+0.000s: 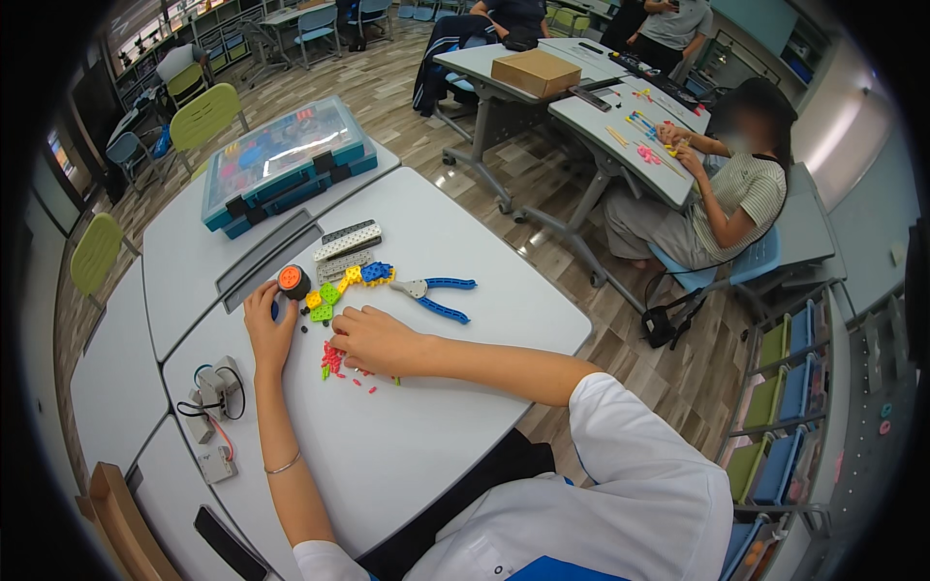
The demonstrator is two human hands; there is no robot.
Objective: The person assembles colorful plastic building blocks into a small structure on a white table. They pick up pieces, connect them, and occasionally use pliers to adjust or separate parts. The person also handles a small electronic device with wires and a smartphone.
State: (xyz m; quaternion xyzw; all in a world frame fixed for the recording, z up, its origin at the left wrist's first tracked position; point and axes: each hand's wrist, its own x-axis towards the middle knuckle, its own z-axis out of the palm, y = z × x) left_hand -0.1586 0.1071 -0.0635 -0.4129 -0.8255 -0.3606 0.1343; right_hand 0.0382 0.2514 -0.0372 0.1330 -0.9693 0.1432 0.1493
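My left hand (269,324) curls on the white table, with a small blue piece (275,311) showing between its thumb and fingers. Its fingertips lie against a black wheel with an orange face (293,279). My right hand (376,343) reaches down over a scatter of small pink connector pins (332,358), fingers bent together; whatever they pinch is hidden. Beyond it lie joined green plates (324,304), a yellow piece (351,278) and a blue block (376,272). To their right rest blue-handled pliers (434,294). White and grey perforated beams (349,240) lie behind.
A teal case with a clear lid (291,160) stands at the far left. Grey modules with cables (215,397) sit left of my forearm. A dark flat device (231,542) and cardboard box (121,523) are lower left. Another person (741,184) handles small parts across the aisle.
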